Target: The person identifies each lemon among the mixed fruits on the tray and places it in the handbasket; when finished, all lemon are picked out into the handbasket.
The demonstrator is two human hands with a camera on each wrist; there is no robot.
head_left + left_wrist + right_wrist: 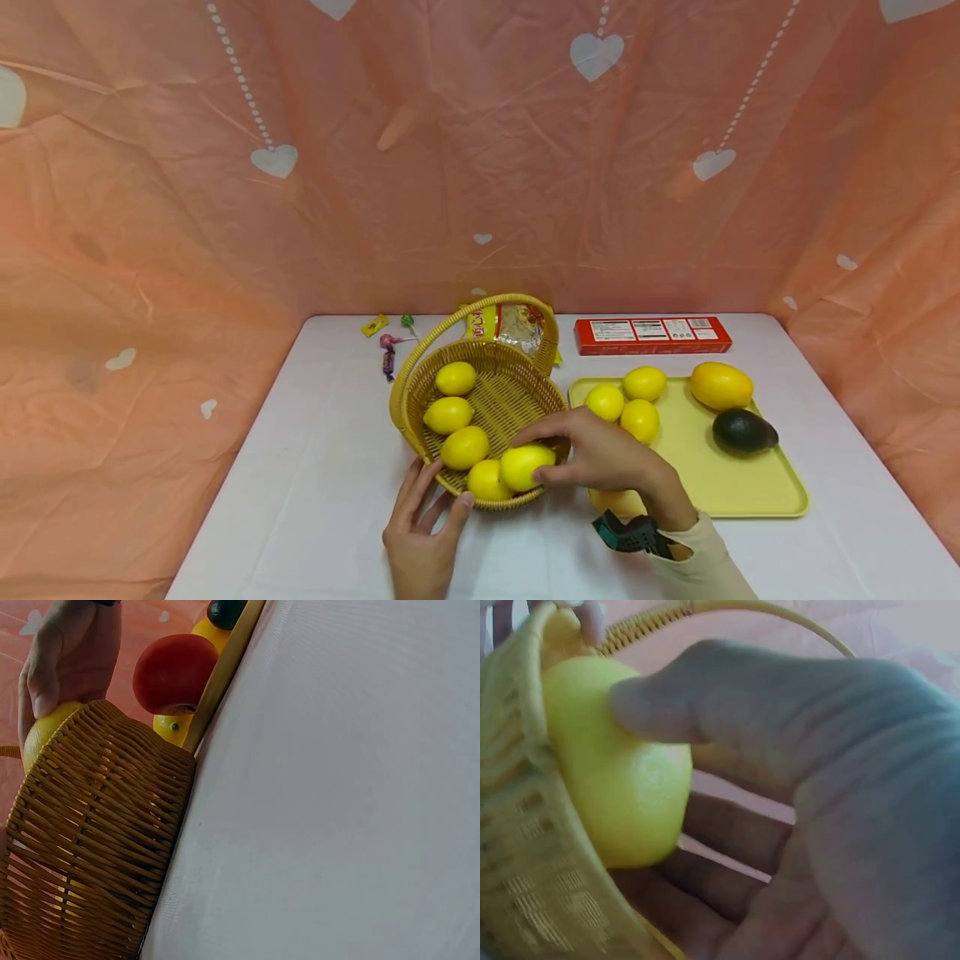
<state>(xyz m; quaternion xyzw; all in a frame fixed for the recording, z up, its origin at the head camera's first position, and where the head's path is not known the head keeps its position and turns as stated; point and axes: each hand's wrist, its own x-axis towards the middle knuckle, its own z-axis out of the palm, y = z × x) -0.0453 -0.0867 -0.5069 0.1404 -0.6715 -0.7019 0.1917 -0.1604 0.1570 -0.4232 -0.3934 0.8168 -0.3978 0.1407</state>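
A wicker basket (504, 400) with an arched handle holds several lemons, among them one lemon (454, 378) near its left wall. My left hand (423, 529) grips the basket's near-left rim, thumb and fingertips at the edge. My right hand (600, 450) reaches over the right side of the basket and holds another lemon (527, 467) between thumb and fingers, just inside the near rim. In the right wrist view the thumb presses on this lemon (619, 769), with the fingers behind it. Whether it touches the lemon beside it, I cannot tell.
Right of the basket, a yellow tray (720, 492) bears more lemons (643, 383), an orange-yellow fruit (722, 386) and a dark avocado (744, 432). A red round fruit (174, 673) shows in the left wrist view. Behind lie a red box (652, 335), a snack bag (517, 325) and candies (387, 360).
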